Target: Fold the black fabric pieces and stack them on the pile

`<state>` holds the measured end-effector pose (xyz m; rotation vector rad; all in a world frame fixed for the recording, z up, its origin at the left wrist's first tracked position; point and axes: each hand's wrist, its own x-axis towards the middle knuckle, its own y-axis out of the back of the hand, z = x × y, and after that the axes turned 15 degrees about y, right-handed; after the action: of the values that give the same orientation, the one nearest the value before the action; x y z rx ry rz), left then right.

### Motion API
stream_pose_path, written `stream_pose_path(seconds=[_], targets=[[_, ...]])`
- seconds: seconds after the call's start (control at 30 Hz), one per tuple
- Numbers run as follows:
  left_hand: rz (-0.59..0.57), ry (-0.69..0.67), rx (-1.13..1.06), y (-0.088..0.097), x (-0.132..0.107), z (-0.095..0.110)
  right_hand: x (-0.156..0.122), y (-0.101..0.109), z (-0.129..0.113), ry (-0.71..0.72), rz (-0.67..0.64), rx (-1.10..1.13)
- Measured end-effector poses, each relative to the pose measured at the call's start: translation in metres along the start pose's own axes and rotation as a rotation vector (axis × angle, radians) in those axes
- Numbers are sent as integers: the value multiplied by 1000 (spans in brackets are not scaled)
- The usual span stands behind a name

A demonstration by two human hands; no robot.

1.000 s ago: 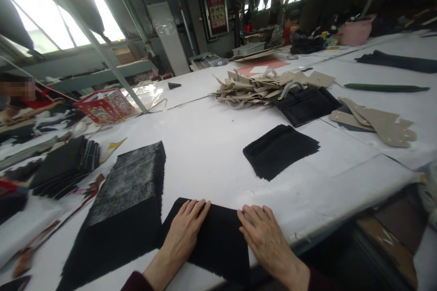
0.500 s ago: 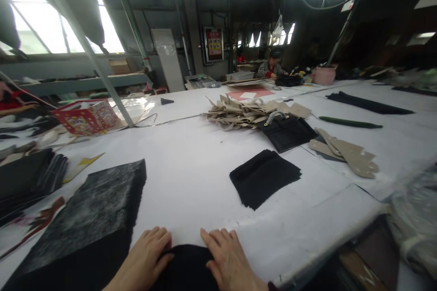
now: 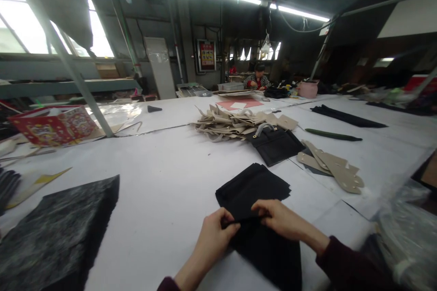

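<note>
A black fabric piece (image 3: 269, 250) hangs from both my hands, its upper edge pinched between fingers and thumbs. My left hand (image 3: 218, 229) grips the left end of that edge, and my right hand (image 3: 273, 218) grips it further right. Just beyond, a stack of black fabric pieces (image 3: 251, 186) lies on the white table, partly covered by my hands and the held piece. To the left rests a thick stack of dark, grey-mottled fabric (image 3: 68, 232).
A black handbag (image 3: 276, 143) lies beside a heap of beige pieces (image 3: 228, 122). Right of it are beige cut parts (image 3: 334, 163) and a cucumber (image 3: 332, 135). A pole (image 3: 82, 82) rises near a red bag (image 3: 51, 127). A person (image 3: 257, 79) sits at the far end.
Both hands have moved right and up from the table's near edge, lifting the black fabric piece toward the smaller black stack. The view has turned slightly right.
</note>
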<state>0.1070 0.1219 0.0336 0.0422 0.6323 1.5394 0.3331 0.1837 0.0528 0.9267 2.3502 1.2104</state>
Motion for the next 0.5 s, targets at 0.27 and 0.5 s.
stream_pose_path(seconds=[0.27,0.5], targets=[[360,-24,280,-31,75,37,90,56,64,-119,69,-578],[553,-119,363,15,61,-6,105,-9,88,-11,417,-528]])
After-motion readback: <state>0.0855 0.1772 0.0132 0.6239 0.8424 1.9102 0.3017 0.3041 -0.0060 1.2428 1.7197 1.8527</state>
